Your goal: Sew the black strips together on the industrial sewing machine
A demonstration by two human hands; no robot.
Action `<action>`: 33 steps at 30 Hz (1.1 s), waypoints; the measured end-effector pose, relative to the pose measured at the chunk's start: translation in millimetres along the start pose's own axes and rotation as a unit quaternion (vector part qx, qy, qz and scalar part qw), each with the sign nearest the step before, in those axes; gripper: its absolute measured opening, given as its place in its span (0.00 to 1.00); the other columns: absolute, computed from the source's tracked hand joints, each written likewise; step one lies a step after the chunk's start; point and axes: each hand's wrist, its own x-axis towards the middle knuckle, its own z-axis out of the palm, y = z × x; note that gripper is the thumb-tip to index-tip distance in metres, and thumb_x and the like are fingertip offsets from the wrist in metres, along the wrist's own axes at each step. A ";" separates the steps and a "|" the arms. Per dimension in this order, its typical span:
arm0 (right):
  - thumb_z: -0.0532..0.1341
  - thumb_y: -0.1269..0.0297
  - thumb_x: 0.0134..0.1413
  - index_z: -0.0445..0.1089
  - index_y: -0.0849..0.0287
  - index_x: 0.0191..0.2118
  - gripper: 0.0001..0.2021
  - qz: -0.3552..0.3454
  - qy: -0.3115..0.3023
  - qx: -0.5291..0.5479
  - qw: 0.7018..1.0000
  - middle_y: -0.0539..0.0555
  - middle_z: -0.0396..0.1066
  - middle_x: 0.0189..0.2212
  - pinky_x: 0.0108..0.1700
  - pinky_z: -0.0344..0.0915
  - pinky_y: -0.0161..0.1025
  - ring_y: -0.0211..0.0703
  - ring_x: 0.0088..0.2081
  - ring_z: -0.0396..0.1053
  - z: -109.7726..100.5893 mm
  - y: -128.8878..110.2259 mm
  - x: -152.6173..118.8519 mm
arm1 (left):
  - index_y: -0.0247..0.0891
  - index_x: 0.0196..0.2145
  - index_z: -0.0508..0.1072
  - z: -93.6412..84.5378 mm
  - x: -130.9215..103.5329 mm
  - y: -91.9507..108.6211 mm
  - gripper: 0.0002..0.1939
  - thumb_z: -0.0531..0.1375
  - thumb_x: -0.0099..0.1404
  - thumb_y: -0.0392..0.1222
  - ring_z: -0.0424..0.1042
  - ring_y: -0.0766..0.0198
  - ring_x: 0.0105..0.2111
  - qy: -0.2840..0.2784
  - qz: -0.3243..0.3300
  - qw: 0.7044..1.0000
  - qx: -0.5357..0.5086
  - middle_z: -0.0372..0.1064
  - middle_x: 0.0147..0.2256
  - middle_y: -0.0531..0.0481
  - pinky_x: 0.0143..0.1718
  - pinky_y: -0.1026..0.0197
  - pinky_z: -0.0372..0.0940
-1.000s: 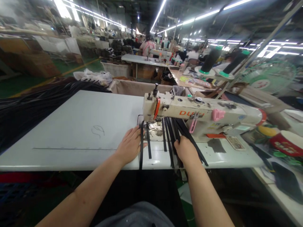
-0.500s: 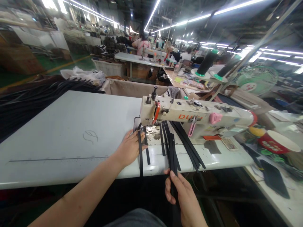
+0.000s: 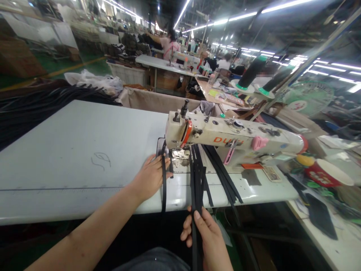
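Observation:
My left hand (image 3: 153, 176) lies flat on the sewing table, fingers stretched toward the needle area of the sewing machine (image 3: 208, 131). A narrow black strap (image 3: 164, 188) crosses over these fingers and hangs past the front edge. Beside the fingertips, a short strap end (image 3: 171, 171) sticks out from under the machine head. At the table's front edge, my right hand (image 3: 207, 233) is closed around a bundle of black straps (image 3: 198, 192), thumb on top. Their far ends run back under the machine arm. More black straps (image 3: 222, 177) lie fanned out to the right.
A heap of black straps (image 3: 42, 107) lies beyond the white tabletop (image 3: 70, 158) at left. Behind the machine stands a fabric-lined bin (image 3: 158, 99). Thread cones (image 3: 252, 73) rise at back right. A red-and-white tub (image 3: 327, 173) and dark phone-like slab (image 3: 321, 216) occupy the right-hand surface.
My right hand has shifted left with its strap bundle, closer to my left hand. The short strap end by my left fingertips now reaches less far forward. The view has shifted slightly.

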 end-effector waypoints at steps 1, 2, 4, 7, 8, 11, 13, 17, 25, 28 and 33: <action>0.72 0.46 0.51 0.72 0.60 0.43 0.23 0.003 0.000 -0.004 1.000 0.51 0.74 0.25 0.21 0.62 0.30 0.39 0.22 0.73 -1.2 2.3 1.3 | 0.35 0.61 0.70 0.2 0.1 0.1 0.23 0.51 0.76 0.49 0.60 0.51 0.67 -0.001 -0.002 1.000 -0.001 0.68 0.62 0.41 0.70 0.42 0.49; 0.72 0.46 0.51 0.71 0.60 0.42 0.23 0.007 -0.002 -0.008 1.000 0.51 0.75 0.25 0.20 0.62 0.30 0.40 0.22 0.74 -2.9 5.4 3.2 | 0.35 0.61 0.70 0.2 0.2 0.2 0.23 0.51 0.76 0.49 0.60 0.51 0.67 -0.001 -0.003 1.000 -0.003 0.68 0.62 0.41 0.70 0.42 0.50; 0.72 0.44 0.49 0.70 0.59 0.38 0.24 0.014 -0.008 -0.016 1.000 0.51 0.75 0.24 0.19 0.62 0.30 0.41 0.21 0.74 -7.0 12.8 7.8 | 0.36 0.61 0.71 0.3 0.5 0.5 0.23 0.51 0.76 0.50 0.60 0.51 0.67 0.000 -0.005 1.000 -0.008 0.68 0.62 0.41 0.70 0.42 0.50; 0.73 0.42 0.46 0.68 0.58 0.36 0.26 0.021 -0.010 -0.021 1.000 0.50 0.74 0.23 0.17 0.62 0.30 0.42 0.20 0.74 -12.1 22.4 14.0 | 0.36 0.60 0.71 0.1 0.8 0.8 0.22 0.51 0.76 0.50 0.60 0.51 0.67 0.004 -0.007 1.000 -0.016 0.68 0.62 0.40 0.70 0.43 0.51; 0.73 0.41 0.45 0.68 0.58 0.36 0.26 0.021 -0.008 -0.022 1.000 0.50 0.74 0.23 0.17 0.62 0.30 0.42 0.20 0.74 -13.0 24.2 15.3 | 0.37 0.60 0.71 0.1 0.7 0.8 0.22 0.52 0.76 0.50 0.60 0.51 0.67 0.005 -0.007 1.000 -0.017 0.68 0.62 0.40 0.70 0.43 0.51; 0.73 0.42 0.45 0.68 0.58 0.37 0.26 0.018 -0.005 -0.025 1.000 0.49 0.73 0.22 0.16 0.62 0.30 0.41 0.19 0.73 -12.7 25.4 16.8 | 0.37 0.61 0.71 0.5 0.3 0.9 0.23 0.52 0.76 0.50 0.60 0.51 0.67 0.008 -0.006 1.000 -0.019 0.68 0.62 0.40 0.70 0.44 0.51; 0.74 0.42 0.45 0.68 0.58 0.39 0.26 0.017 -0.007 -0.027 0.999 0.48 0.73 0.22 0.16 0.62 0.29 0.40 0.18 0.72 -11.5 25.1 17.2 | 0.37 0.62 0.70 1.1 0.4 0.9 0.23 0.53 0.76 0.50 0.61 0.52 0.67 0.008 -0.006 1.000 -0.015 0.67 0.63 0.40 0.70 0.45 0.50; 0.74 0.42 0.44 0.68 0.58 0.40 0.27 0.023 -0.020 -0.028 0.999 0.48 0.73 0.21 0.15 0.61 0.30 0.39 0.17 0.70 -10.8 28.0 20.2 | 0.38 0.63 0.68 2.5 1.7 0.6 0.25 0.52 0.76 0.52 0.59 0.52 0.68 0.005 -0.012 1.000 -0.003 0.65 0.64 0.41 0.70 0.45 0.48; 0.74 0.41 0.43 0.70 0.59 0.38 0.27 0.039 -0.028 -0.039 0.998 0.48 0.73 0.21 0.15 0.60 0.30 0.38 0.16 0.70 -6.2 23.9 18.7 | 0.37 0.65 0.65 3.6 3.2 -1.1 0.27 0.53 0.75 0.53 0.55 0.53 0.70 -0.017 -0.023 1.000 0.005 0.61 0.67 0.41 0.71 0.44 0.44; 0.73 0.43 0.47 0.71 0.60 0.43 0.27 0.045 -0.017 -0.034 0.998 0.49 0.74 0.22 0.16 0.61 0.29 0.38 0.18 0.71 -0.5 17.2 13.7 | 0.38 0.65 0.64 3.3 3.8 -0.9 0.27 0.54 0.74 0.53 0.55 0.52 0.70 -0.020 -0.026 0.999 0.005 0.61 0.67 0.41 0.71 0.43 0.44; 0.75 0.42 0.42 0.71 0.59 0.40 0.28 0.048 -0.018 -0.014 0.999 0.49 0.74 0.22 0.15 0.61 0.29 0.39 0.17 0.71 3.1 19.6 15.0 | 0.37 0.66 0.63 2.9 4.0 -0.4 0.27 0.54 0.74 0.51 0.55 0.51 0.69 -0.015 -0.024 1.000 -0.005 0.61 0.66 0.41 0.71 0.42 0.46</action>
